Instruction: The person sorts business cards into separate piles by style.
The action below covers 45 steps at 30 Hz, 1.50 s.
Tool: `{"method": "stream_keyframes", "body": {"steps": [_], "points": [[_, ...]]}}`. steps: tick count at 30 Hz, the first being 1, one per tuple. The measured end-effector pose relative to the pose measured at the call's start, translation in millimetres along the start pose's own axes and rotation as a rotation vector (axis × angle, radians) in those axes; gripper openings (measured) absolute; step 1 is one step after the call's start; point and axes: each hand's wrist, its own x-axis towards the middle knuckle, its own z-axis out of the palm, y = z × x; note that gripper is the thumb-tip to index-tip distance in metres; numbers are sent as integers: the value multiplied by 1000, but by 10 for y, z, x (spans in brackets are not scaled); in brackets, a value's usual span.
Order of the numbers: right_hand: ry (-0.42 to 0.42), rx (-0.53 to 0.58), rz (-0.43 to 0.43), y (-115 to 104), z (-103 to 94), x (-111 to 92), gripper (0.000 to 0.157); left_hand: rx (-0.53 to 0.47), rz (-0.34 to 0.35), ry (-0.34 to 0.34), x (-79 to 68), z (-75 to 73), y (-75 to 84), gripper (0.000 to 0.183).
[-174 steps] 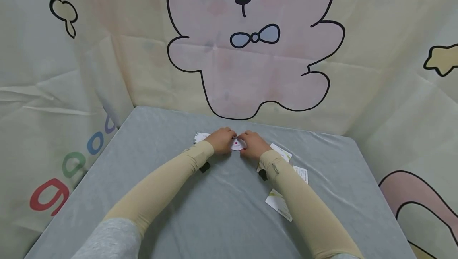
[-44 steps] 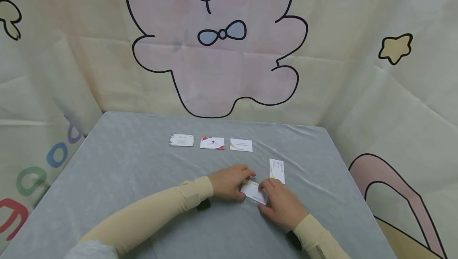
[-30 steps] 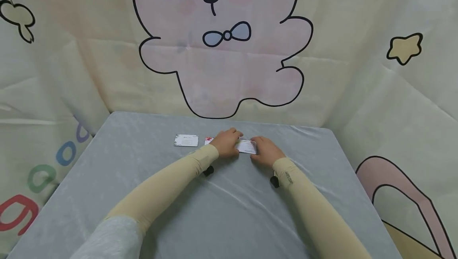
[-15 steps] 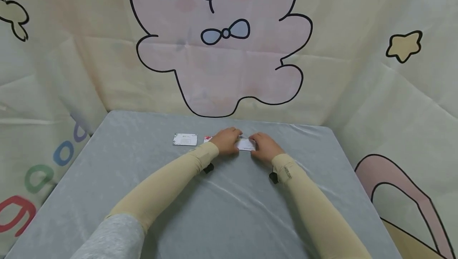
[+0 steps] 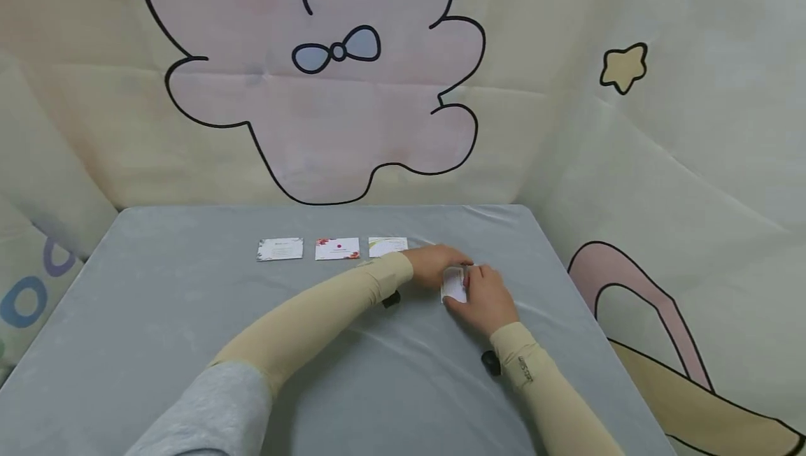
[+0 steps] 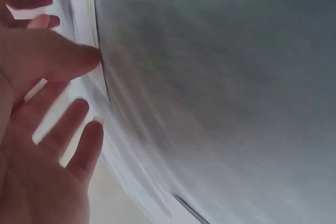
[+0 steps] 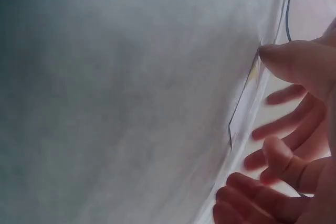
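Note:
A white business card (image 5: 453,285) lies on the grey cloth between my two hands, its long side pointing away from me. My left hand (image 5: 437,264) holds it at its left and far side. In the left wrist view, the left thumb (image 6: 79,60) touches the card's edge. From the right, my right hand (image 5: 488,300) grips the same card. Its thumb (image 7: 294,61) is at a corner in the right wrist view. Fingers cover part of the card.
In a row left of the hands lie a grey-patterned card (image 5: 280,249), a red-flowered card (image 5: 337,248) and a yellow-lined card (image 5: 386,245), partly hidden by the left wrist. A printed curtain (image 5: 403,127) rises behind the grey-covered table (image 5: 157,316).
The yellow-lined card has been let go at the row's right end. Both hands have moved right and nearer to another card, and the view has turned right.

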Motion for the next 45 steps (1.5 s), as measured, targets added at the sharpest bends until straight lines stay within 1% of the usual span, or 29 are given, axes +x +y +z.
{"method": "stream_keyframes", "body": {"steps": [3, 4, 6, 9, 11, 13, 15, 19, 22, 25, 28, 31, 33, 34, 37, 39, 41, 43, 45], "points": [[-14, 4, 21, -83, 40, 0, 49, 54, 16, -38, 35, 23, 7, 66], [-18, 3, 29, -96, 49, 2, 49, 72, 22, -43, 38, 25, 11, 64], [-24, 10, 40, -108, 53, 0, 48, 114, 13, -48, 31, 16, 24, 58], [-44, 21, 18, -123, 60, 63, 48, 190, -31, -43, -62, -39, -23, 55], [-68, 25, 3, -136, 51, 111, 49, 251, -54, -43, -135, -89, -56, 58], [-101, 25, -13, -143, 41, 169, 47, 300, -59, -37, -205, -122, -99, 62], [-133, 28, -49, -149, 28, 234, 43, 321, -57, -28, -267, -126, -152, 65], [-196, 35, -159, -164, 2, 362, 34, 305, -54, 12, -391, -89, -235, 68], [-223, 31, -238, -181, -8, 412, 32, 289, -60, 51, -480, -37, -259, 70], [-243, 29, -277, -210, -22, 451, 33, 305, -82, 87, -574, 1, -285, 75], [-248, 31, -279, -265, -40, 552, 38, 323, -149, 145, -662, -41, -350, 78], [-239, 43, -264, -353, -34, 754, 49, 337, -266, 215, -723, -151, -465, 78], [-235, 52, -242, -404, -10, 903, 60, 344, -335, 237, -727, -192, -549, 77], [-243, 53, -228, -422, 6, 967, 65, 345, -358, 235, -715, -185, -591, 77], [-283, 35, -212, -438, 81, 1104, 75, 315, -396, 207, -667, -102, -665, 77], [-311, 33, -216, -432, 127, 1153, 76, 284, -405, 203, -632, -22, -688, 77], [-326, 39, -232, -423, 159, 1186, 74, 253, -410, 217, -602, 29, -689, 76], [-330, 45, -242, -415, 172, 1204, 69, 246, -405, 239, -576, 50, -692, 74], [-326, 49, -247, -409, 170, 1218, 65, 244, -397, 255, -558, 39, -688, 73]]}}
